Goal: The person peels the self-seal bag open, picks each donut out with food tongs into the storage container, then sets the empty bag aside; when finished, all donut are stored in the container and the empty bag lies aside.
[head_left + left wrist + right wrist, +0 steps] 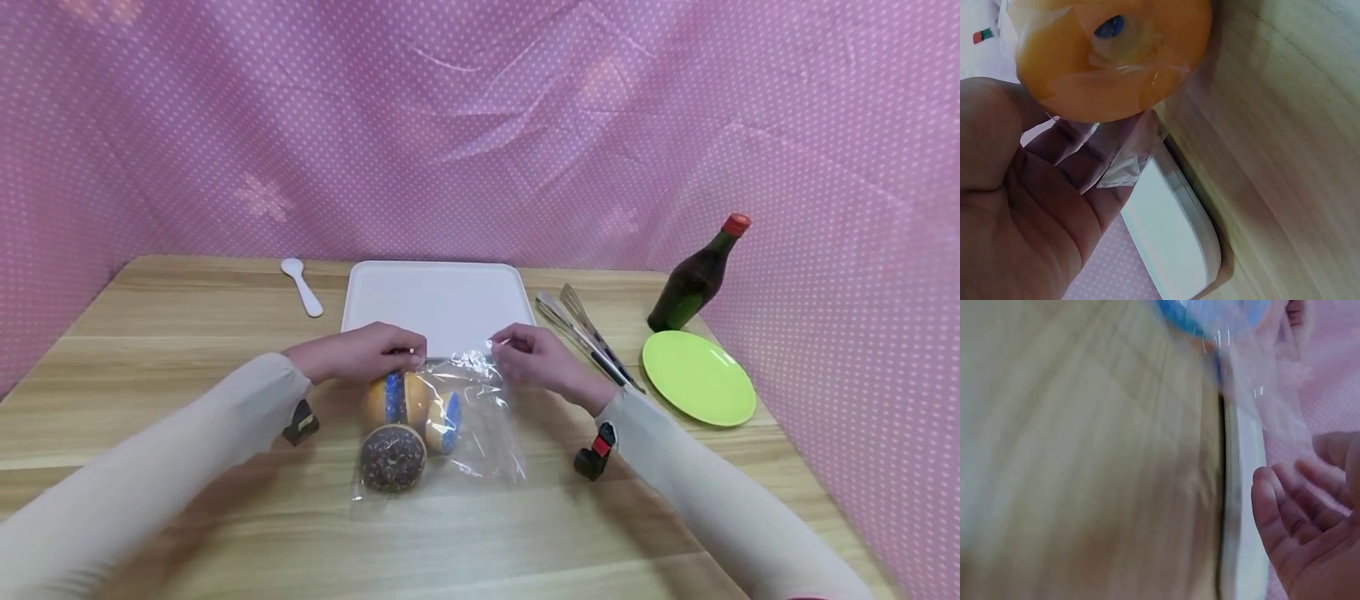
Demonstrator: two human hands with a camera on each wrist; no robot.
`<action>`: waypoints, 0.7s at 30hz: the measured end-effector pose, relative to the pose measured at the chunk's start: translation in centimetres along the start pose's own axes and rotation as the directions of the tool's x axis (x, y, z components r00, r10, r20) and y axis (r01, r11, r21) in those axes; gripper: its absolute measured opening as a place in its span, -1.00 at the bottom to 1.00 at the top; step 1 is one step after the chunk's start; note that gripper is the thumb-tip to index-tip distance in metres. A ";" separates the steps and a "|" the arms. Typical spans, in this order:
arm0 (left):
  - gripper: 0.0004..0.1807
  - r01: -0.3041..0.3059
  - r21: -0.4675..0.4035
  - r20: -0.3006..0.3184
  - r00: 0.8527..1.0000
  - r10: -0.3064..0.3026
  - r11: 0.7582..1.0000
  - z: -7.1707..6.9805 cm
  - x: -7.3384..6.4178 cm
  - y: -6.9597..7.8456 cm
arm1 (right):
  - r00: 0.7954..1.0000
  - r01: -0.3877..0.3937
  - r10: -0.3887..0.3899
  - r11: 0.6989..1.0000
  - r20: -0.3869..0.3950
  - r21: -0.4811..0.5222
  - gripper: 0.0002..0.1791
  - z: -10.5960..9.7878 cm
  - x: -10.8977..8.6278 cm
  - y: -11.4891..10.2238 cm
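Observation:
A clear plastic bag [483, 417] hangs between my two hands over the table. Inside are a chocolate doughnut [392, 458] with sprinkles and two tan doughnuts with blue icing, one at the upper left [415, 398] and one beside it [444, 423]. My left hand [367, 350] grips the bag's upper left edge; the left wrist view shows the orange-tan underside of a doughnut [1110, 87] through the film, just beyond the palm [1029, 187]. At the upper right corner, my right hand [540, 362] pinches the film between thumb and fingertips. Motion blurs the right wrist view.
Behind the bag lies a white tray [438, 300]. A white spoon [302, 287] is to its left; metal tongs [573, 329] and a slotted turner [592, 321] lie to its right. Farther right are a green plate [697, 379] and a dark bottle [693, 279] with a red cap.

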State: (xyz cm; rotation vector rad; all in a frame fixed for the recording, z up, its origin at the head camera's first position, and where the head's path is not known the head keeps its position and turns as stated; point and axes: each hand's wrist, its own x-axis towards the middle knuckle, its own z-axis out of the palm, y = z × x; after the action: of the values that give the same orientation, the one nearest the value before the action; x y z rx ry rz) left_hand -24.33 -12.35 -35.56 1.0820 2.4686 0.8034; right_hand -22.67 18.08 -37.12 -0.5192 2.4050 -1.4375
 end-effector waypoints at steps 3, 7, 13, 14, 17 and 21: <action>-0.78 -0.022 0.007 0.001 1.000 0.022 1.000 0.0 0.1 0.0 | 0.991 0.132 -0.133 0.976 0.002 -0.172 -0.69 -0.3 1.2 -0.4; -0.79 -0.033 0.015 -0.006 0.999 0.033 0.999 0.2 0.4 0.0 | 0.970 0.240 -0.238 0.897 0.052 -0.372 -0.76 -0.4 2.1 -1.1; -0.78 0.006 0.009 -0.008 1.000 -0.006 1.000 0.4 0.7 0.1 | 0.967 0.256 -0.234 0.868 0.104 -0.425 -0.84 -0.2 2.2 -1.4; -0.78 0.012 0.008 -0.006 1.000 -0.012 1.000 0.4 0.7 0.1 | 0.967 0.253 -0.234 0.870 0.097 -0.423 -0.86 -0.2 2.2 -1.4; -0.79 0.011 0.010 0.003 1.000 -0.011 1.000 0.3 0.7 0.1 | 0.968 0.248 -0.242 0.877 0.067 -0.412 -0.90 -0.3 1.9 -1.3; -0.79 0.013 0.021 0.011 1.000 -0.013 1.000 0.1 0.8 0.3 | 0.965 0.256 -0.261 0.891 0.038 -0.375 -0.89 -0.7 1.7 -1.3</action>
State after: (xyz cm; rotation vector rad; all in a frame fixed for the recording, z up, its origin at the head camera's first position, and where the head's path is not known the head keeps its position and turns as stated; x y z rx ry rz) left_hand -24.59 -11.55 -35.49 1.0740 2.4779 0.7676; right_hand -24.27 17.32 -35.80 -0.9554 2.7190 -1.0628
